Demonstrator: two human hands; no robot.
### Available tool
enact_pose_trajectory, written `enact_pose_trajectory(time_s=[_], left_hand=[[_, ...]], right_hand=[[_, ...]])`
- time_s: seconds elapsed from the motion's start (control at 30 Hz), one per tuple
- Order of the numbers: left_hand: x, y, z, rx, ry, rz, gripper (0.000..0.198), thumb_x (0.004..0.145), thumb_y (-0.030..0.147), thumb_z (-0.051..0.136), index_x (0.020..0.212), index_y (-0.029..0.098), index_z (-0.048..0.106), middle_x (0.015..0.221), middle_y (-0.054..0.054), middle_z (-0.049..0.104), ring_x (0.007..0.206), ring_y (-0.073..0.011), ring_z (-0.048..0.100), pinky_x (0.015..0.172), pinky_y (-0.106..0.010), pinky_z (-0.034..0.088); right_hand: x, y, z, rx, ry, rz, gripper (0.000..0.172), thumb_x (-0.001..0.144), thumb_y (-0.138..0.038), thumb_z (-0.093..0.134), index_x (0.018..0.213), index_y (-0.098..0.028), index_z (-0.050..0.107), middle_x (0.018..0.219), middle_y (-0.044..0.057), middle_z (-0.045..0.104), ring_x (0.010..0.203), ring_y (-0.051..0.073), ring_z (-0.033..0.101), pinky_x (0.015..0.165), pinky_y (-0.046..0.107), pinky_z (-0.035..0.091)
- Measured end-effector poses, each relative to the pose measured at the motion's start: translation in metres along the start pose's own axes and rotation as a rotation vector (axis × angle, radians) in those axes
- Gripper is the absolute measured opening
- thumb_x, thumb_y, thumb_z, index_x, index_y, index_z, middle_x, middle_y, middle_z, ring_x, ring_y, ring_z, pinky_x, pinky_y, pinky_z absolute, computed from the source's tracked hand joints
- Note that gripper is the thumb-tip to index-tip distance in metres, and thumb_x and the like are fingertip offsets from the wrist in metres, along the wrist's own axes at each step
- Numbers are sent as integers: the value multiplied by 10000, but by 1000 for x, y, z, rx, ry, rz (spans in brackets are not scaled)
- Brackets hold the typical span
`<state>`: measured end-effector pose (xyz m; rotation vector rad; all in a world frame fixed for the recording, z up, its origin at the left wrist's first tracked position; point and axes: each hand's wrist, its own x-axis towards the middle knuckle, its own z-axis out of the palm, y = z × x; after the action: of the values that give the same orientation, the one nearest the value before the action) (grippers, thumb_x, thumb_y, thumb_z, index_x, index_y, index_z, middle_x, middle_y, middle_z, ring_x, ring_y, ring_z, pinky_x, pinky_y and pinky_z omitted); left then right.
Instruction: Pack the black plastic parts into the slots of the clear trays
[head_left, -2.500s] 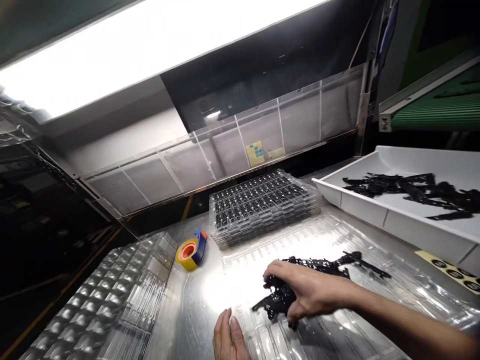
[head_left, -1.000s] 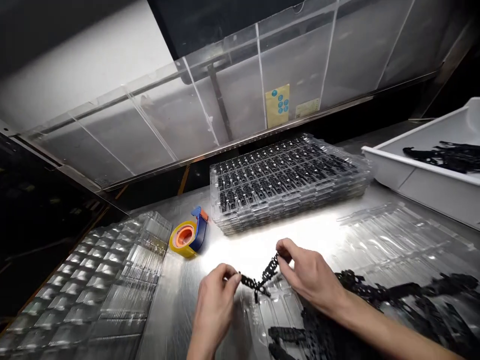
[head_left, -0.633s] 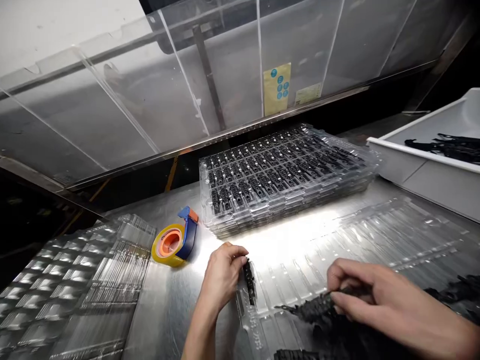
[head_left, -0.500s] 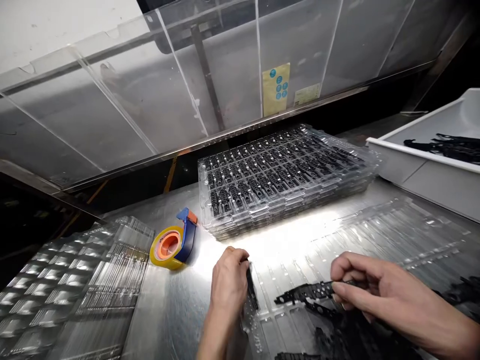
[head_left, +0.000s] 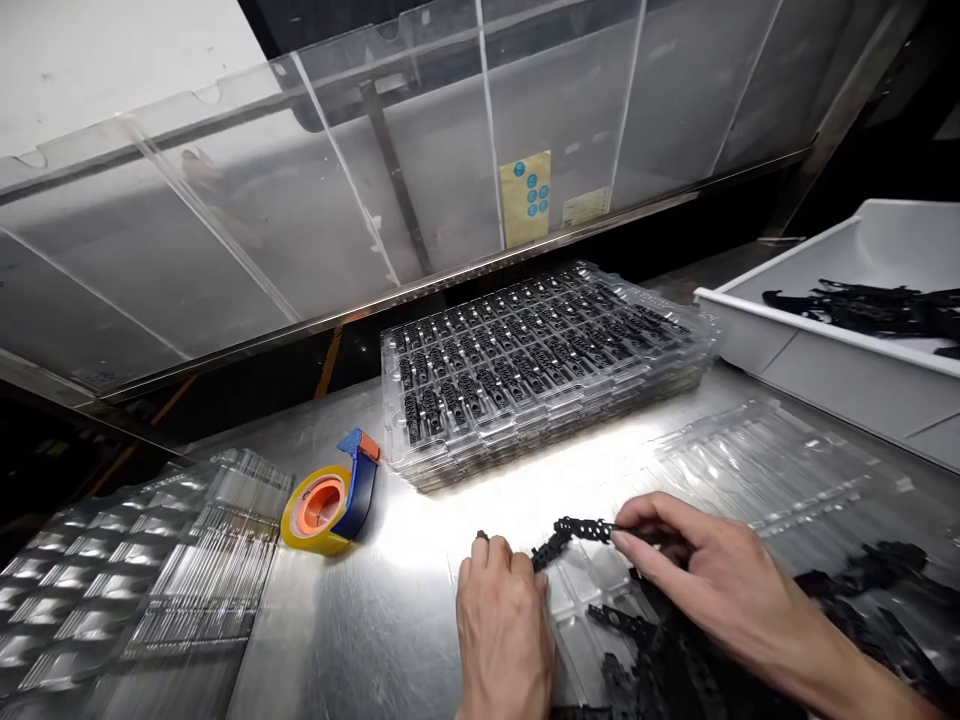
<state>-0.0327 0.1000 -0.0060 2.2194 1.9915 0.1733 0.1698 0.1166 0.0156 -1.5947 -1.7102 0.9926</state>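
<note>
My right hand [head_left: 705, 585] pinches a black strip of linked plastic parts [head_left: 581, 530] and holds it just above a clear empty blister tray [head_left: 757, 465] on the steel bench. My left hand [head_left: 501, 620] rests knuckles up at the tray's left end, fingers curled, its fingertips at the strip's left end; what they grip is hidden. A heap of more black strips [head_left: 750, 650] lies on the tray under my right wrist.
A stack of clear trays filled with black parts [head_left: 540, 365] stands behind. A yellow tape dispenser [head_left: 330, 500] lies left of it, empty clear trays [head_left: 127, 590] further left. A white bin [head_left: 825, 340] with black strips sits at right. A clear acrylic shield [head_left: 375, 200] runs along the back.
My left hand set a small black piece into the tray's left end, then came back to the strip. My right hand lifted another strip from the heap and brought it left.
</note>
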Motion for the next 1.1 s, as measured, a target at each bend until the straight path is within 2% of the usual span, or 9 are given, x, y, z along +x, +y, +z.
enact_pose_trajectory(time_s=[0.13,0.23,0.37,0.43,0.53,0.63,0.77,0.9,1.1], left_hand=[[9,15,1,97,-73,9,200,879,159,481,874,170,681,905,-81,616,903,-269,526,772,-427,408],[13,21,-1,172,-54,29,225,855,104,457,906,153,671,898,-97,621,867,-272,544,761,-427,412],[3,21,-13,130,-5,19,299,854,50,378,833,166,653,842,-82,621,817,-232,552,728,-362,390],[-4,16,-21,4,-9,-127,284,905,135,370,796,183,627,836,-64,628,810,-209,566,707,-326,380],[-8,8,-29,-176,-170,-345,303,946,249,347,767,204,588,809,-43,663,784,-188,607,659,-291,366],[-1,6,-30,-167,-300,-342,335,947,263,310,772,205,589,803,-60,697,788,-215,646,640,-307,354],[5,11,-29,31,-273,-298,351,929,225,302,807,184,629,854,-107,705,852,-275,663,657,-341,371],[2,11,-27,140,-113,-352,315,911,175,313,966,157,623,978,-117,670,973,-283,620,693,-339,401],[7,7,-34,-102,-182,-499,273,890,190,369,924,200,639,925,-76,714,903,-224,647,714,-304,399]], right_hand=[[0,-4,5,-47,100,-124,264,889,-444,517,967,-228,649,825,28,700,621,173,633,547,274,513],[2,-9,5,-41,134,-181,245,897,-409,514,947,-232,676,912,35,721,722,191,671,649,286,554],[3,-15,3,9,179,-173,240,892,-404,542,1006,-237,672,910,25,726,743,191,681,657,285,565],[4,-16,8,16,137,-195,258,918,-398,515,1047,-229,660,906,30,724,687,173,670,612,281,558],[5,-14,27,-106,33,-295,273,971,-314,413,1021,-191,652,866,57,711,625,157,637,589,288,527],[4,-11,49,-381,-19,-370,204,933,-210,447,901,-173,646,751,59,668,650,183,612,606,304,473],[-2,-12,58,-538,-81,-438,84,867,-230,559,833,-209,632,821,52,632,797,222,574,701,335,434],[-2,-14,53,-540,-126,-470,115,879,-183,510,904,-227,614,893,46,595,838,221,530,720,352,412],[1,-7,59,-601,-125,-497,135,864,-174,527,966,-224,601,902,48,581,812,212,511,709,356,388]])
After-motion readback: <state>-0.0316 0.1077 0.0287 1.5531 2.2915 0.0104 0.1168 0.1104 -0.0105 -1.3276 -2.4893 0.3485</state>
